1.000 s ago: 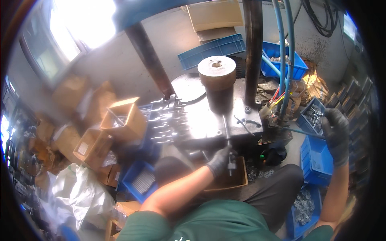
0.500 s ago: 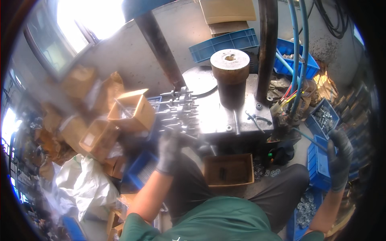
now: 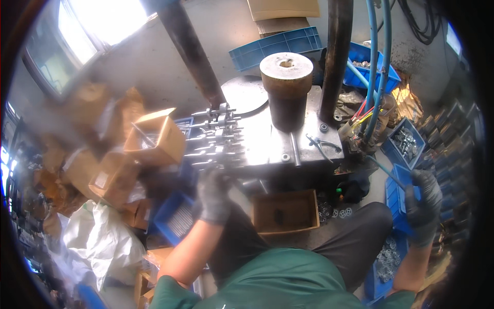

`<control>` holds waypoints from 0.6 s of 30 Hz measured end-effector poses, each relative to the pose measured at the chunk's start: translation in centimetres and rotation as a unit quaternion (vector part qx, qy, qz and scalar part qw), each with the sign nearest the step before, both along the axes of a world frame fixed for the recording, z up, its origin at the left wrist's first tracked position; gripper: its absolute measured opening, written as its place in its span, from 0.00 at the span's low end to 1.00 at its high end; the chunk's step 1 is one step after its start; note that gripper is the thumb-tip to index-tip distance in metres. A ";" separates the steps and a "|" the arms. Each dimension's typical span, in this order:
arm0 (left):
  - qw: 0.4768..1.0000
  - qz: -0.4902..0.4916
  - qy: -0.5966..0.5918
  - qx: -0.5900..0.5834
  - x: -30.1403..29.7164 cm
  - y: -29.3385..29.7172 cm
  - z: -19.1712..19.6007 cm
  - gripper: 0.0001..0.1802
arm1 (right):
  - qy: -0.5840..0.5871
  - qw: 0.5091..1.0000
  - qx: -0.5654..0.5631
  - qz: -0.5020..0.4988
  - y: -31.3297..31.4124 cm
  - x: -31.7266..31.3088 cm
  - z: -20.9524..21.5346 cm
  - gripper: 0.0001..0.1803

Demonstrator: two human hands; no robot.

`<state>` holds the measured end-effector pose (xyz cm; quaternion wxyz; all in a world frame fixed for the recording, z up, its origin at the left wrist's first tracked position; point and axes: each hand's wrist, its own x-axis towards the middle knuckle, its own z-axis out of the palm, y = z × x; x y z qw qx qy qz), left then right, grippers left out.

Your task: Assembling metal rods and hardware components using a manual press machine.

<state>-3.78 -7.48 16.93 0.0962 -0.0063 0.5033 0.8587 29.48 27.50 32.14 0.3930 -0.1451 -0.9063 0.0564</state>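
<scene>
Rod-bearing metal parts (image 3: 218, 135) in a close row along the left side of the steel table (image 3: 315, 119); left hand (image 3: 213, 198) just at the near end, fingers too blurred to tell opening, grip or contact. Right hand (image 3: 426, 208) beside the blue bin (image 3: 394, 203), fingers loosely bent, thumb apart, nothing visible in hold. Probably best to go slowly there, keep rods level and parallel, and avoid snagging neighbouring pieces.

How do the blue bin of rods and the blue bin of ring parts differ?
Position: rod bin is on the person's left, ring bin on the right.
Contents: rod bin has slender rods lined up; ring bin has ring parts jumbled.
Shared: both blue, holding metal-looking parts.
</scene>
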 end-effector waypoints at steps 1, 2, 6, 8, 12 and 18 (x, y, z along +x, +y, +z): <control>0.996 -0.076 0.022 -0.030 1.4 1.3 -0.4 0.12 | -0.028 0.999 0.025 -0.023 -0.9 -0.5 -0.8 0.20; 0.985 -0.160 0.009 -0.069 2.3 2.5 0.4 0.13 | -0.062 0.997 0.052 0.011 -2.3 -1.1 -0.2 0.20; 0.761 -0.228 0.399 -0.457 1.2 7.3 3.1 0.22 | -0.154 0.961 0.027 0.229 -7.5 -5.4 -0.4 0.18; 0.682 -0.176 0.479 -0.524 -0.7 8.9 1.1 0.22 | -0.210 0.932 0.030 0.294 -8.6 -10.1 -2.5 0.15; 0.549 -0.148 0.519 -0.638 -2.1 11.1 -1.2 0.20 | -0.215 0.927 0.091 0.294 -8.3 -18.8 -9.5 0.14; 0.512 -0.184 0.509 -0.667 -2.2 10.6 -1.7 0.16 | -0.192 0.937 0.170 0.236 -7.7 -26.0 -16.2 0.18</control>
